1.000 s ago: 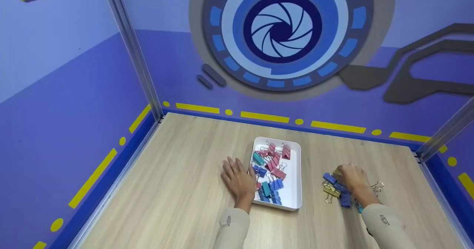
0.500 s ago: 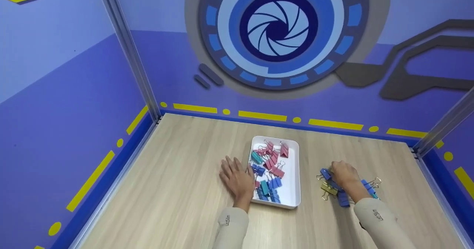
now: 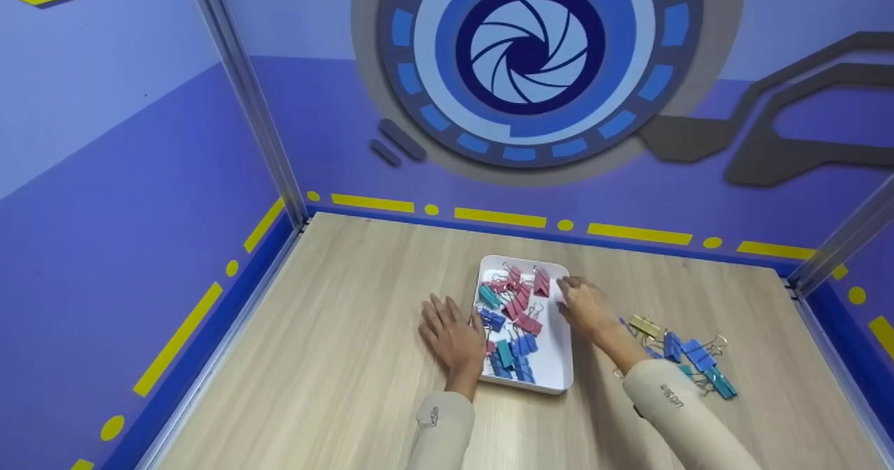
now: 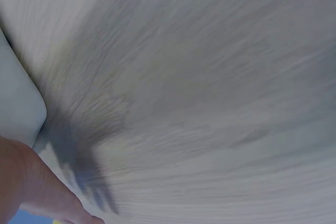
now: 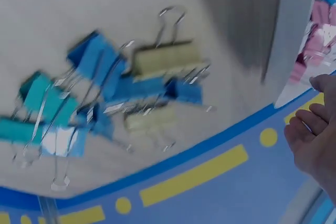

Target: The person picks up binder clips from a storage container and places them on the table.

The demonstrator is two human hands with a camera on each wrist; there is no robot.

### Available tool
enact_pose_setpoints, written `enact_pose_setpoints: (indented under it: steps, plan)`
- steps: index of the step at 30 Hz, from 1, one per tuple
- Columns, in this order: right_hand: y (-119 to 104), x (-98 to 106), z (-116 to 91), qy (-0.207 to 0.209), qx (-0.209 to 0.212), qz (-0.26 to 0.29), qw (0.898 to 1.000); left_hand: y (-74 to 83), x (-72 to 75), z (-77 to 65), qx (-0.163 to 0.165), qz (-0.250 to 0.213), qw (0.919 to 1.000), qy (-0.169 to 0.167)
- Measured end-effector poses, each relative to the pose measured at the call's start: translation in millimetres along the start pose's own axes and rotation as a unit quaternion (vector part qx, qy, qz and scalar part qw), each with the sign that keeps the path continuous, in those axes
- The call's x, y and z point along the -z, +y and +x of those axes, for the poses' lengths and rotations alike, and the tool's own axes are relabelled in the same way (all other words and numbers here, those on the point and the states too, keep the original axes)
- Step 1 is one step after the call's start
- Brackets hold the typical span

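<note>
A white tray (image 3: 555,365) holds several binder clips, among them a pink binder clip (image 3: 529,323), a teal binder clip (image 3: 488,295) and a blue binder clip (image 3: 524,345). My left hand (image 3: 452,337) lies on the table with fingers spread, its thumb side against the tray's left wall. My right hand (image 3: 590,313) is at the tray's right rim, fingertips near the upper right part. The right wrist view shows that hand (image 5: 317,135) with thumb and loosely bent fingers apart, nothing visible between them. In the left wrist view only part of the left hand (image 4: 42,192) appears.
Right of the tray lies a loose pile of binder clips, with a yellow binder clip (image 3: 646,325), a blue binder clip (image 3: 698,353) and a teal binder clip (image 3: 719,382). My right forearm covers part of it. Blue walls (image 3: 314,121) bound the wooden table (image 3: 349,316).
My right hand has moved left from the clip pile to the tray's right rim, uncovering more of the pile. The left hand stays beside the tray.
</note>
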State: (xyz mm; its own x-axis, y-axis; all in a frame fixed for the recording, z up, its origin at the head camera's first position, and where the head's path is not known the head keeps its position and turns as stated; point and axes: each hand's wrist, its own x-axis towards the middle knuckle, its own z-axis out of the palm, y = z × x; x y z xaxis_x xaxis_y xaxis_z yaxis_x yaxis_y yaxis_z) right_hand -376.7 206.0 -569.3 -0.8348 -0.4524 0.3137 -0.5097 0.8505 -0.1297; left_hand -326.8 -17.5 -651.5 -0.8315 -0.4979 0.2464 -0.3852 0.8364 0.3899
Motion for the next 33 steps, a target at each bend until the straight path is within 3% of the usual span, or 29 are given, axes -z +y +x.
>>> enact_pose_setpoints:
  steps: [3,5,7,11,14,17,21,24,28,33]
  plan:
    - [-14,-14,1,-0.042,-0.027,0.068,0.996,2.8,-2.6,-2.1,-0.005,0.003,1.0,0.0]
    - [-22,-24,1,-0.076,-0.058,0.112,0.989,3.9,-2.8,-3.6,-0.008,0.003,1.0,0.0]
    - [-29,-33,0,-0.092,-0.064,0.14,0.984,4.6,-2.7,-5.4,-0.008,0.0,1.0,0.001]
    - [-37,-48,-2,-0.059,-0.035,0.145,0.987,6.3,-1.6,-7.3,-0.009,-0.006,0.9999,0.006]
    - [-41,-52,-2,-0.034,-0.046,0.136,0.989,7.0,-2.0,-7.2,-0.009,-0.011,0.9999,0.004]
    - [-44,-52,-1,-0.039,-0.091,0.134,0.986,7.0,-1.6,-7.3,-0.007,-0.012,0.9999,-0.001]
    - [-50,-48,0,-0.067,-0.175,0.178,0.966,5.7,-1.7,-5.8,-0.004,-0.01,0.9999,-0.006]
    - [-53,-45,2,-0.075,-0.204,0.197,0.956,4.3,-1.7,-4.1,-0.002,-0.007,0.9999,-0.011]
    - [-57,-42,3,-0.07,-0.193,0.165,0.965,2.4,-0.2,-2.4,0.003,-0.011,0.9999,-0.007]
    - [-58,-43,4,-0.071,-0.184,0.16,0.967,-1.1,1.2,-0.9,0.006,-0.024,0.9997,-0.003]
